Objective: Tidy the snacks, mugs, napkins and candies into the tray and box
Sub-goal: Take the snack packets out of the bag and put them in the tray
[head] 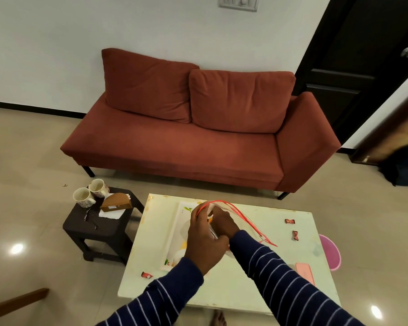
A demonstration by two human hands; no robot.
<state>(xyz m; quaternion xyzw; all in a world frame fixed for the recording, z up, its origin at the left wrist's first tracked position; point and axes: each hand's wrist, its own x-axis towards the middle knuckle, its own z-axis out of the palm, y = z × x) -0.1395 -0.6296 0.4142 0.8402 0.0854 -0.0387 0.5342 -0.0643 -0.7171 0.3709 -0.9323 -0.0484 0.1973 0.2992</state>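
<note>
Above the white flower-print tray (174, 229) on the pale table (245, 285), my left hand (204, 241) grips a clear zip bag with red seal strips (247, 222); its fingers curl over the bag's rim. My right hand (224, 223) is at the bag's mouth, fingers curled on the plastic and partly hidden behind the left hand. Something small and orange shows by them. Three wrapped red candies lie on the table: one (290, 221) and another (295, 235) at the right, a third (147, 275) at the front left. Two mugs (83, 197) (99, 188) stand on the dark stool.
The dark stool (97, 229) left of the table also bears a wooden napkin holder (116, 203) and a white napkin (111, 214). A pink flat object (305, 272) lies near the table's right edge, a pink round item (330, 252) beyond it. A red sofa (198, 147) stands behind.
</note>
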